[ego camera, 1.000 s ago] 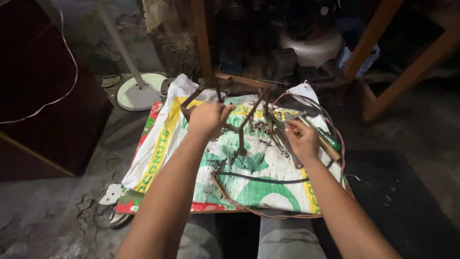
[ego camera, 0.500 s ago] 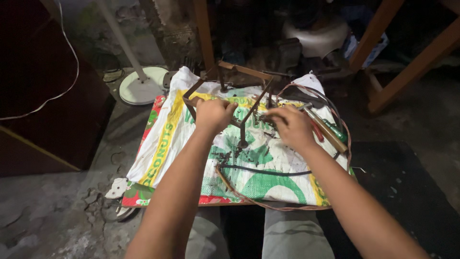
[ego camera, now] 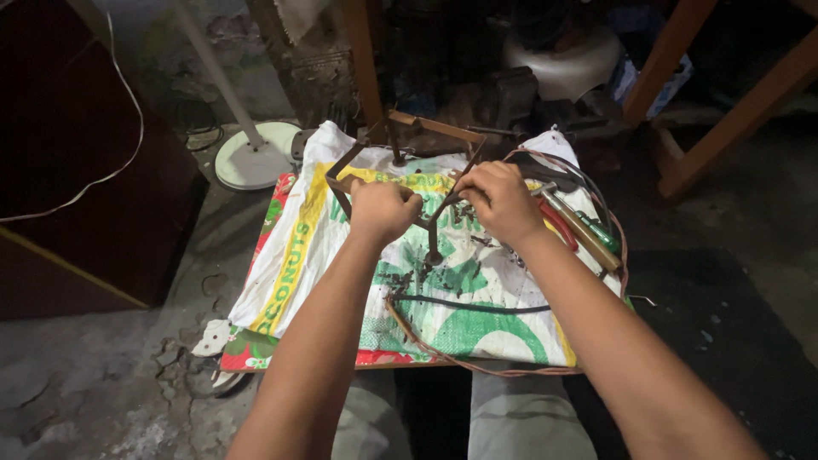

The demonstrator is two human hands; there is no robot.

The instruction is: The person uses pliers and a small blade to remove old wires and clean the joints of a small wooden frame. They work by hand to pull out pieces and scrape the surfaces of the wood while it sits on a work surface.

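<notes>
Both arms stretched forward over printed white woven sack (ego camera: 341,247). Left hand (ego camera: 383,210) closed in fist around rusty dark metal frame (ego camera: 426,140), right hand (ego camera: 503,200) pinching one of its bars. Frame standing upright on sack, thin leg pointing down, long bars running left to right.

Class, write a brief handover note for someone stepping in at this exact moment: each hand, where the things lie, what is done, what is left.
Left hand: closed on a bar of the rusty metal frame.
Right hand: fingers pinched at the frame's right bar.
The frame stands on a printed woven sack that covers a low board.
A wooden-handled tool, a red-handled one and a green-handled one lie at the right of the sack; a black cable and a brown wire loop lie at its near edge.
Done: frame gripped in both hands.
Left: cannot tell from this view.
</notes>
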